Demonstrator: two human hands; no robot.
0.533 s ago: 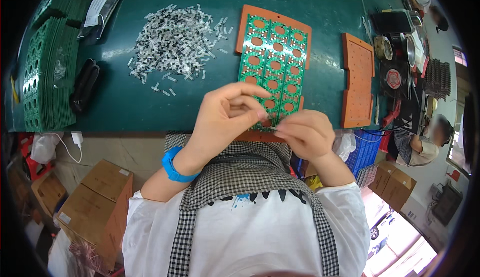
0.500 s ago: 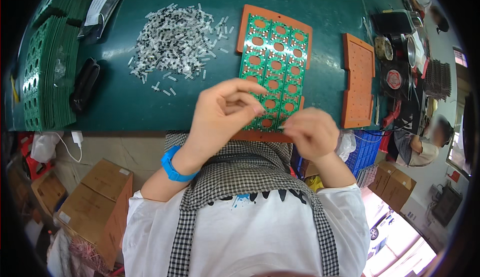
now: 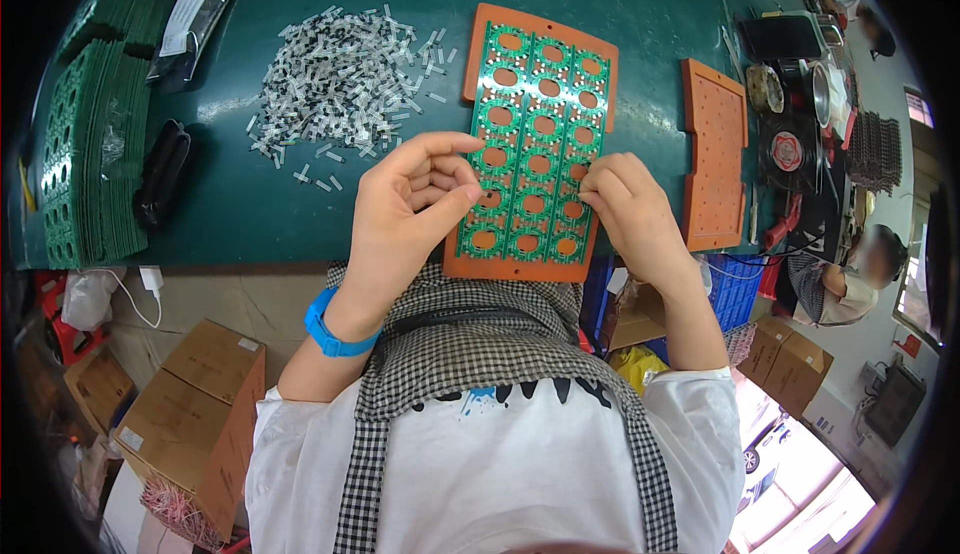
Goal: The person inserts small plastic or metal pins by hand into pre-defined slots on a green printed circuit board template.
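Note:
A green circuit panel [image 3: 535,104] with rows of round holes lies in an orange tray [image 3: 480,39] on the dark green table. My left hand [image 3: 405,219] hovers over the panel's lower left corner, fingers curled toward the thumb and index finger stretched out; whatever is inside it is hidden. My right hand [image 3: 630,209] rests at the panel's right edge with its fingertips pinched together on the board. Anything between them is too small to see. A heap of small white parts [image 3: 335,79] lies to the left of the tray.
A second orange tray [image 3: 715,159] lies right of the panel, with tools and a small fan [image 3: 790,144] beyond it. Green boards [image 3: 85,154] are stacked at far left beside a black object [image 3: 160,179]. Cardboard boxes [image 3: 200,394] stand below. Another person [image 3: 850,279] sits at right.
My right hand has moved from the panel's lower edge, close to my left hand, up and right to the panel's right side. My left hand's fingers have spread a little.

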